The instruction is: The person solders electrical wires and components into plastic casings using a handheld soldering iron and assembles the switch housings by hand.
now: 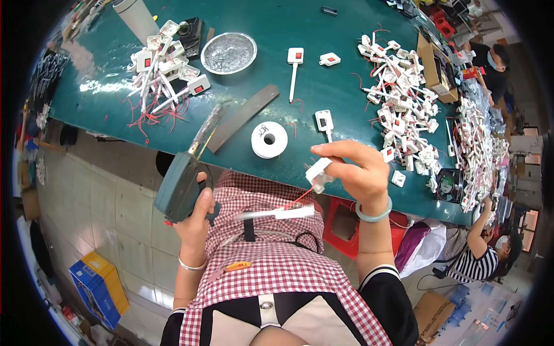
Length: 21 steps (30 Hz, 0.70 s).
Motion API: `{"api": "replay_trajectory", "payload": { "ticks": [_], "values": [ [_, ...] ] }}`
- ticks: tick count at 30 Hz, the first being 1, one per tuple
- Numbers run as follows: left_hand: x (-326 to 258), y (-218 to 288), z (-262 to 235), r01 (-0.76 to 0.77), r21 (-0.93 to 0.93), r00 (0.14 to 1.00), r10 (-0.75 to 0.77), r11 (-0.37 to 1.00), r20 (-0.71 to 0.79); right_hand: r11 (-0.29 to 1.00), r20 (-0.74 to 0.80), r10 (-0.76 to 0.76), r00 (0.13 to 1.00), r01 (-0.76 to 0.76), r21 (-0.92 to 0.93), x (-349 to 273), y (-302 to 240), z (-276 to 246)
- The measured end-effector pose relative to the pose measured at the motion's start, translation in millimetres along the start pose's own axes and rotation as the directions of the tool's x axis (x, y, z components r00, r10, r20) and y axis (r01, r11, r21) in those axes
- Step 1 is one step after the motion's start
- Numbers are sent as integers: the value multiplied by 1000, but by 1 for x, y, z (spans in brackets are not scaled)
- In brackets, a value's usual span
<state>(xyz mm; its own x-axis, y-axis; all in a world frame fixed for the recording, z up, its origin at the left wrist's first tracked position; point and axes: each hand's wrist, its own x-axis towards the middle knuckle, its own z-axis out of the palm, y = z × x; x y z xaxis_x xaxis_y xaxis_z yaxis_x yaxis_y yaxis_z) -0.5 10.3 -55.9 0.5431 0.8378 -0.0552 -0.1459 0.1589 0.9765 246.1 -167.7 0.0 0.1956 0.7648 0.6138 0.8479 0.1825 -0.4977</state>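
Teal worktable [323, 63] spans my view, edge curving toward my lap. Pale tiled floor [98, 213] below on my left, blue crate [98, 285] standing on it. Red stool [346, 228] under table edge. Cardboard box [431, 311] on floor at my right.

A blue-and-yellow box [99, 286] on the floor, brown cardboard box [433, 62] on the table

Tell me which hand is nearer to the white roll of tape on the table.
Right. The right hand, pinching a small white switch part, is just right of the tape roll. The left hand, gripping a teal glue gun, sits farther off, lower left.
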Motion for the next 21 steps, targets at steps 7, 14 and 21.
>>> {"api": "replay_trajectory", "payload": {
  "ticks": [7,14,21],
  "values": [
    [1,5,25,79,-88,996,-73,993,59,960,-4,242,970,-239,145,-8,19,46],
    [2,2,26,91,-72,995,-88,993,51,882,48,419,907,-419,217,1,29,70],
    [3,-12,11,81,-20,991,-78,997,107,825,31,535,844,-530,196,11,22,78]
  ]
}}
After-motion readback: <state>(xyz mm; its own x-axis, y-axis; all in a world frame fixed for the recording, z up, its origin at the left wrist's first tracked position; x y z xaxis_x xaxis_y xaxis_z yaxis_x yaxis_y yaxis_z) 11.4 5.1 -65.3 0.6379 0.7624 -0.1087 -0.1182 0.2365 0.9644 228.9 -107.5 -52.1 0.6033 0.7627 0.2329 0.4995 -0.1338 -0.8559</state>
